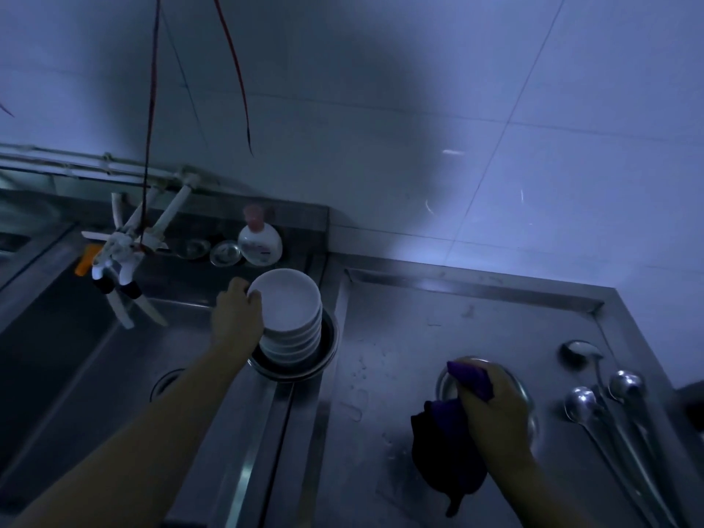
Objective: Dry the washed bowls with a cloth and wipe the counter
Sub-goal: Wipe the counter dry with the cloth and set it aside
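A stack of several white bowls (291, 318) stands in a metal basin (329, 350) at the sink's right rim. My left hand (236, 318) grips the left rim of the top bowl. My right hand (495, 403) holds a purple cloth (453, 447) and rests over a steel bowl (444, 386) on the steel counter (400, 337). Most of that steel bowl is hidden under the hand and cloth.
A steel sink (76, 356) lies at left with a taped tap (125, 268) over it. A soap bottle (260, 242) and small steel dishes (224, 253) sit on the back ledge. Three ladles (609, 405) lie on the counter at right. Tiled wall behind.
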`<state>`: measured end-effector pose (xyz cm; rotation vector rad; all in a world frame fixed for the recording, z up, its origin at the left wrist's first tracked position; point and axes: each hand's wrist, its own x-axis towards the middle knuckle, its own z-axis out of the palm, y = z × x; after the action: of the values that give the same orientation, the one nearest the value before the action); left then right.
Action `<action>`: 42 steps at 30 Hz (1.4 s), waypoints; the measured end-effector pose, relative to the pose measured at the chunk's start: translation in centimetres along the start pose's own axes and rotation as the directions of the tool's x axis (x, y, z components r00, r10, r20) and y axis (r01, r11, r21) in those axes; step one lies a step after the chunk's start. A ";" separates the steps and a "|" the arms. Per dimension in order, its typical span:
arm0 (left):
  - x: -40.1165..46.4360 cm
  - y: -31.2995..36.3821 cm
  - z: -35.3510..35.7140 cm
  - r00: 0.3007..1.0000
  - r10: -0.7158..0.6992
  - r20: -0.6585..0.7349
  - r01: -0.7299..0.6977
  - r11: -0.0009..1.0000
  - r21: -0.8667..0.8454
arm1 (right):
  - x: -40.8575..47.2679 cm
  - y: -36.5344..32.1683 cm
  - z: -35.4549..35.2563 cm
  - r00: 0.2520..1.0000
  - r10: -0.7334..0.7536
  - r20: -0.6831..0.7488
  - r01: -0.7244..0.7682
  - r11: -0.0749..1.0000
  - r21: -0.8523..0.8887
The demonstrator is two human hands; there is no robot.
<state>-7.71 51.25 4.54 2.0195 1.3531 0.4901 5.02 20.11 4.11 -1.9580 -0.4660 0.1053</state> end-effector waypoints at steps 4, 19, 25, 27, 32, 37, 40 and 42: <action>0.7 -0.6 0.2 1.000 0.027 0.002 -0.027 0.999 0.018 | -0.2 -0.2 0.6 1.000 0.016 -0.016 -0.016 1.000 0.013; 1.3 -1.0 -0.1 0.998 0.049 0.041 -0.050 0.998 0.043 | -1.3 -1.2 2.1 0.997 0.064 0.049 -0.065 0.998 0.019; -0.2 -0.3 -1.4 1.000 0.008 0.014 -0.009 0.997 0.073 | -2.0 -1.8 1.9 0.995 0.064 0.080 -0.067 0.997 0.038; -1.3 0.2 -1.8 0.998 0.035 -0.050 -0.032 0.998 0.060 | -2.3 -2.2 1.7 0.991 0.084 0.105 -0.089 0.995 0.037; -6.5 3.2 -1.3 0.924 0.381 -0.034 -0.382 0.919 -0.097 | -3.1 -3.5 1.3 0.990 0.020 0.139 -0.017 1.000 -0.022; -13.0 6.3 0.7 0.578 0.673 0.461 -0.632 0.727 -0.268 | -3.8 -4.6 1.0 0.963 -0.071 0.261 0.060 0.997 0.049; -14.4 7.7 1.0 0.510 0.747 0.426 -0.688 0.652 -0.320 | -4.0 -5.2 0.5 0.937 -0.153 0.315 0.127 0.987 0.103; -14.7 8.2 0.6 0.518 0.764 0.384 -0.683 0.640 -0.353 | -4.1 -5.5 -0.1 0.920 -0.160 0.357 0.119 0.984 0.132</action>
<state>-7.66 35.50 10.53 2.2947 0.0696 0.3507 -0.22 20.45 8.51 -1.7949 -0.8270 0.4021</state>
